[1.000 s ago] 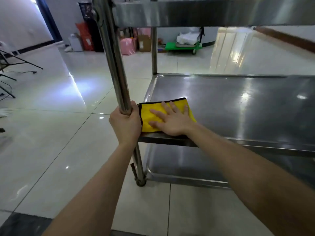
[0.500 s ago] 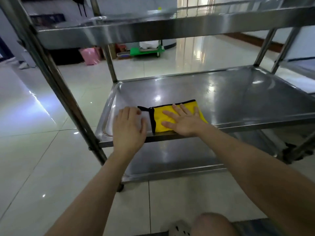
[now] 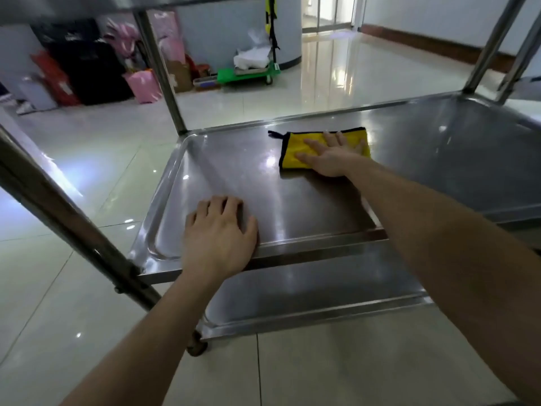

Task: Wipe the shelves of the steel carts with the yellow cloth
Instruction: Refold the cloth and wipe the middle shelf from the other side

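Observation:
A folded yellow cloth [image 3: 292, 150] with a black edge lies on the middle shelf [image 3: 424, 171] of a steel cart, toward the far side. My right hand [image 3: 330, 159] lies flat on the cloth with fingers spread, pressing it onto the steel. My left hand [image 3: 218, 232] rests palm down on the near left part of the same shelf, fingers apart, its heel over the front rim. A lower shelf [image 3: 307, 297] shows beneath. The top shelf is only a blurred edge at the upper left.
Steel cart posts stand at the near left [image 3: 73, 230], far left [image 3: 159, 68] and far right [image 3: 491, 45]. A caster [image 3: 197, 347] sits on the glossy tiled floor. Bags, boxes and a green trolley [image 3: 248, 73] line the far wall.
My left hand has let go of the cart post and now lies flat on the shelf. My right hand has slid the cloth from the near left corner toward the far middle.

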A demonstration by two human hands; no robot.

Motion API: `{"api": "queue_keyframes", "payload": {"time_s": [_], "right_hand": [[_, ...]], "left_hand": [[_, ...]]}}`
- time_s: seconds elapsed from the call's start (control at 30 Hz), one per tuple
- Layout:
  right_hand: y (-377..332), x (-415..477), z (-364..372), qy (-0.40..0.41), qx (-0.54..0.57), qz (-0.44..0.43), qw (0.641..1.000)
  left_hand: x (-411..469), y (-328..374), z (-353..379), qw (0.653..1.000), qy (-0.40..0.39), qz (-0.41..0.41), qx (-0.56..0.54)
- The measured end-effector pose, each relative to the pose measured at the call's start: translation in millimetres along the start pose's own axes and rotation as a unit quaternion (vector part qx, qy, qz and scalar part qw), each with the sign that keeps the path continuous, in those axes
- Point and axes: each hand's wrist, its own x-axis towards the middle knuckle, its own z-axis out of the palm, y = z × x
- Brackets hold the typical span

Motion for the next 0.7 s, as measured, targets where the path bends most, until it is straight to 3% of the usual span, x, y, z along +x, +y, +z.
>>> {"api": "queue_keyframes", "payload": {"time_s": [0.23, 0.53, 0.7], "right_hand": [[-71, 56, 6, 0.014, -0.001, -0.028, 1.0], [-56, -95, 32, -0.012, -0.016, -0.101, 0.995], [-30, -158, 38, -0.023, -0.033, -0.094, 0.995]], "left_hand": [[-1, -2, 4, 1.0, 0.019, 0.0, 0.013], [-1, 4, -4, 1.0, 0.012, -0.007, -0.014], [0, 2, -5, 1.0, 0.001, -0.001, -0.018]]}}
